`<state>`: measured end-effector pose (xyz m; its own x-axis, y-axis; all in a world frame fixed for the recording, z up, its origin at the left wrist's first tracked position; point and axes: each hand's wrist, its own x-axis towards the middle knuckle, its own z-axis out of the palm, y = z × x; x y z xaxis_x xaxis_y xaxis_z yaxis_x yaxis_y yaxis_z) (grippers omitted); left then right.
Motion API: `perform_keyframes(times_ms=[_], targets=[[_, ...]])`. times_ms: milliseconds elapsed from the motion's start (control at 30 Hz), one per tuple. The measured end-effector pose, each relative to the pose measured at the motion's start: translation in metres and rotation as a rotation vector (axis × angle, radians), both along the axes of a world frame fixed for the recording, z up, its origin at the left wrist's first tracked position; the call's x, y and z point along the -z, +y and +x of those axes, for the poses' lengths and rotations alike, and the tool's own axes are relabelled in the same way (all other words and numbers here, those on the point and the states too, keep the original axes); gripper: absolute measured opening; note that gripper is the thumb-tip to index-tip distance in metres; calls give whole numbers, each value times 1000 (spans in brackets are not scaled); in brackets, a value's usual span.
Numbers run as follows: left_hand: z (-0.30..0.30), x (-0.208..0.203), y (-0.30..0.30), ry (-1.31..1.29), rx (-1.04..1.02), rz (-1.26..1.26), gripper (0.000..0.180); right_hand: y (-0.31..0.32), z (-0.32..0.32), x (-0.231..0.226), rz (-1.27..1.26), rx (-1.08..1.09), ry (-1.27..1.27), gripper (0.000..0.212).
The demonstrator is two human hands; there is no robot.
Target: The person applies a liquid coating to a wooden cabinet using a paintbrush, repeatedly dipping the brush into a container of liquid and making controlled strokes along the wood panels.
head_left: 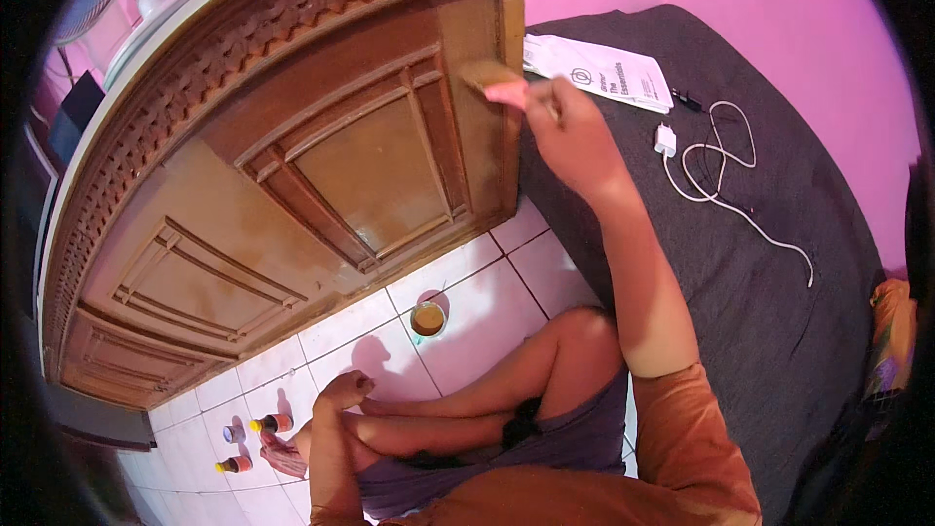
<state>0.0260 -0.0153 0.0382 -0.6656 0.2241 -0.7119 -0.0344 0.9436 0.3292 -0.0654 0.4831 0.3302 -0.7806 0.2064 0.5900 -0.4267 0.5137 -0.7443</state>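
Observation:
My right hand [573, 136] grips a paintbrush [504, 92] with a pink part near its bristles. The bristles touch the right end of a brown wooden panelled cabinet front [360, 166], beside a raised frame moulding. Some of the wood looks darker and glossier, other areas paler. Near my crossed legs, my left hand [346, 390] hangs low with its fingers curled in and nothing visible in them. A small cup of brown liquid [428, 319] stands on the floor tiles between my legs and the cabinet.
Two small dark bottles with yellow caps [273, 424] and a little round container [234, 433] lie or stand by my foot [282, 455]. To the right, a dark mattress-like surface [730, 331] holds a white package [609, 73] and a white charger with cable [665, 140].

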Motion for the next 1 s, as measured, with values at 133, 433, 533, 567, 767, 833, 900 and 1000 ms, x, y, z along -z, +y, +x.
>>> perform_keyframes(times_ms=[133, 433, 533, 567, 767, 833, 900, 1000], targets=[[0, -2, 5, 30, -1, 26, 53, 0, -11, 90, 117, 0, -459, 21], [-11, 7, 5, 42, 55, 5, 55, 10, -77, 218, 240, 57, -652, 25], [0, 14, -11, 34, 38, 4, 55, -14, -68, 135, 263, 47, -644, 27], [0, 16, -9, 33, 37, 26, 55, -7, -67, 110, 294, 41, -587, 26], [1, 6, 3, 99, 37, 29, 51, 3, -52, -39, 256, 5, -315, 25], [0, 3, 4, 60, 36, 13, 51, 3, -39, -78, 246, -41, -238, 24], [-1, 0, 3, 18, 32, -4, 51, -5, -23, -96, 203, 10, -132, 25], [1, -5, 6, 42, 60, 7, 51, -10, -11, -86, 122, 107, -30, 26]])
